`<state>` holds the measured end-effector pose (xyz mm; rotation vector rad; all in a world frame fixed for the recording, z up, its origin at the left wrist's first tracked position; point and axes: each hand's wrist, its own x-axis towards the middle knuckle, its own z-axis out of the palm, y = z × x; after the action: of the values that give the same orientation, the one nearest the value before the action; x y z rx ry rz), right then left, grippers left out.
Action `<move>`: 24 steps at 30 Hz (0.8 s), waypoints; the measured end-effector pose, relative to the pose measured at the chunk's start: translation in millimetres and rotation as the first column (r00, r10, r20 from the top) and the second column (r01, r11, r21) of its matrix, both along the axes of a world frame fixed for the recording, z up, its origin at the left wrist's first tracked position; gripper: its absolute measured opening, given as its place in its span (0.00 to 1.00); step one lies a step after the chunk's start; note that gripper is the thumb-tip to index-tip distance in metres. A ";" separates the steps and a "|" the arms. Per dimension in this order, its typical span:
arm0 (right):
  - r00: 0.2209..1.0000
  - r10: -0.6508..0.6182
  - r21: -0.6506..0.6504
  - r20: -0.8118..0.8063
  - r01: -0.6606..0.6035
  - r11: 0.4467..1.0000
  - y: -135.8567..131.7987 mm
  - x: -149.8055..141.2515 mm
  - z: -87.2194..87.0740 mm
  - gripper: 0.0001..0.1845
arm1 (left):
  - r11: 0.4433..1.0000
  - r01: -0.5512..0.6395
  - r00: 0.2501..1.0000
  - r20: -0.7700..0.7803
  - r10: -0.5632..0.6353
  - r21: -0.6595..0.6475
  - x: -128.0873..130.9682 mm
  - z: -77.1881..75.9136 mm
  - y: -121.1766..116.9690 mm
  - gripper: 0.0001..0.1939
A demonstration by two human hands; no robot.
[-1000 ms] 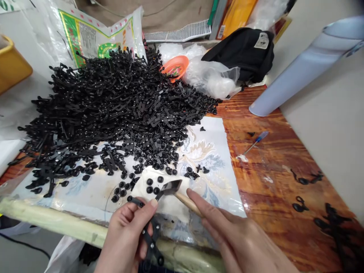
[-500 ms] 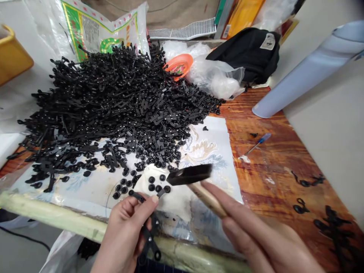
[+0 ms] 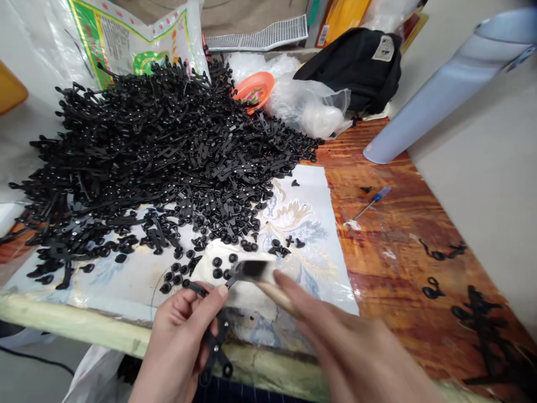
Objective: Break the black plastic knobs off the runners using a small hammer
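Observation:
My left hand [image 3: 184, 330] pinches a black jointed plastic strip [image 3: 216, 341] near the table's front edge. One end of the strip hangs below the fingers; the other end reaches onto a white pad [image 3: 247, 299]. Blurred by motion, my right hand [image 3: 335, 330] grips the wooden handle [image 3: 274, 295] of a hammer. The dark hammer head [image 3: 254, 268] is down at the strip's far end and hides part of it. Several small round black caps [image 3: 217, 262] stand on the pad just left of the hammer head, and more sit beside it.
A large heap of black plastic parts [image 3: 159, 151] covers the back and left. Behind it are a printed plastic sack [image 3: 126, 39], an orange dish [image 3: 255, 89] and a black cloth bag [image 3: 352, 67]. A screwdriver [image 3: 373, 201] and loose black parts [image 3: 478, 319] lie on the right.
The hammer was low over the strip's end, rose up and to the right, and is down there again. My left hand keeps its hold on the strip. The whole view shifts slightly.

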<state>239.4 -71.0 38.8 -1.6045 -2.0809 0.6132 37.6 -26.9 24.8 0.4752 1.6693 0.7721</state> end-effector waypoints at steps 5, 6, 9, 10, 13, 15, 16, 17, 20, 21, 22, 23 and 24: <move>0.998 0.063 -0.097 0.000 -0.063 0.993 2.6 0.0 -0.5 0.30 | 0.999 -0.032 0.997 -0.068 0.034 0.037 5.1 3.1 -0.1 0.22; 0.998 0.051 -0.078 -0.039 -0.054 0.995 1.9 1.2 1.7 0.30 | 0.998 -0.035 0.996 -0.076 0.038 0.043 5.6 3.5 -0.6 0.21; 0.993 0.016 -0.030 -0.116 -0.020 0.999 -2.4 1.8 2.7 0.31 | 0.999 -0.019 0.997 -0.072 0.022 0.048 4.6 1.3 -2.8 0.20; 0.995 0.015 -0.019 -0.100 -0.017 1.000 -3.5 0.6 0.5 0.32 | 0.999 -0.014 0.998 -0.065 0.017 0.048 3.7 -0.4 -3.6 0.20; 0.998 0.055 -0.047 0.028 -0.053 0.997 -2.7 -4.1 -7.2 0.34 | 0.997 -0.023 0.998 -0.064 0.027 0.070 1.5 -5.9 -5.8 0.21; 0.996 0.074 -0.078 0.039 -0.071 0.994 0.7 -4.3 -7.2 0.33 | 0.996 -0.023 0.998 -0.063 0.028 0.082 1.3 -8.0 -6.7 0.21; 0.998 0.063 -0.092 0.018 -0.061 0.994 2.2 -3.2 -5.1 0.32 | 0.996 -0.020 0.998 -0.063 0.026 0.089 1.8 -8.3 -6.9 0.21; 0.999 0.040 -0.092 -0.013 -0.041 0.995 3.1 -1.7 -2.3 0.31 | 0.995 -0.021 0.998 -0.063 0.027 0.095 2.5 -8.1 -6.9 0.21; 0.997 -0.022 -0.066 -0.071 0.017 0.998 1.5 1.2 4.1 0.30 | 0.994 -0.023 0.997 -0.072 0.032 0.109 5.0 -6.0 -6.2 0.21; 0.997 -0.025 -0.047 -0.068 0.022 0.999 0.1 0.6 3.9 0.31 | 0.994 -0.021 0.997 -0.076 0.029 0.111 5.6 -5.3 -5.8 0.21; 0.998 -0.020 -0.032 -0.056 0.018 0.999 -1.2 -0.6 2.5 0.32 | 0.994 -0.016 0.997 -0.078 0.024 0.111 5.9 -4.7 -5.4 0.21; 0.999 -0.016 -0.023 -0.038 0.015 1.000 -2.1 -2.0 0.1 0.33 | 0.993 -0.011 0.996 -0.081 0.020 0.113 5.7 -4.3 -5.0 0.21; 1.000 -0.008 -0.030 -0.026 0.008 1.000 -2.1 -3.3 -2.6 0.33 | 0.993 -0.006 0.996 -0.083 0.015 0.116 5.1 -4.0 -4.5 0.21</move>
<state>236.0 -73.2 36.2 -1.6116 -2.0545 0.6623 42.7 -31.4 20.7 0.5875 1.7115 0.8709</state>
